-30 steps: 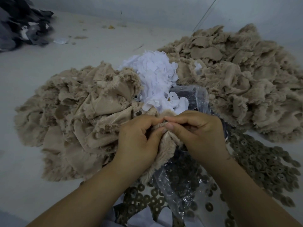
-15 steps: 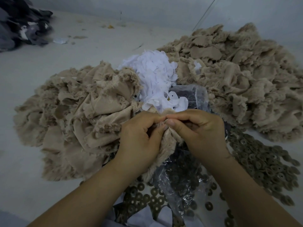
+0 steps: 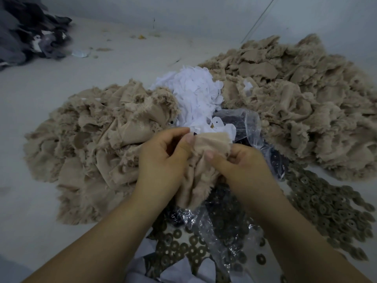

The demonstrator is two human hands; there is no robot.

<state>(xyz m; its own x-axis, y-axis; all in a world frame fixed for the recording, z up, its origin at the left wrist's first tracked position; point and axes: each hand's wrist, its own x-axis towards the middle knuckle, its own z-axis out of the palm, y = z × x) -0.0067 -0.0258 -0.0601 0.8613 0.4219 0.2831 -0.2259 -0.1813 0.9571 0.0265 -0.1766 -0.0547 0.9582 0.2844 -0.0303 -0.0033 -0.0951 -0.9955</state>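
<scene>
Pinching a small beige plush piece (image 3: pixel 201 172) between them, the left hand (image 3: pixel 163 160) and the right hand (image 3: pixel 244 172) meet in the middle of the view. The left thumb and curled fingers grip its upper left edge. The right thumb presses on its front, with the other right fingers curled behind its right edge. Room to move is tight on both flanks. A large heap of beige fabric (image 3: pixel 95 144) lies just beside the left hand, and a second, bigger heap (image 3: pixel 302 103) rises to the right, apart from the right hand. A mound of white scraps (image 3: pixel 195 92) sits between the heaps, just beyond the fingertips. Below and to the right of the held piece is a crumpled clear plastic bag (image 3: pixel 247 127) with dark small parts inside. Dull olive rings (image 3: pixel 326 203) spread across the floor under the right forearm and out to the right. The open stretches are the bare pale floor (image 3: pixel 30 190) to the left of the left forearm and the strip beyond the heaps, up to the pale wall (image 3: pixel 204 15). A heap of dark cloth (image 3: pixel 26 31) lies in the far left corner, with a few crumbs of scrap near it. The light is dim and even. The piece hangs with its long axis running from far to near. Its smooth backing is folded over at the top between the thumbs, and its furry lower end points down toward the person, over the bag.
</scene>
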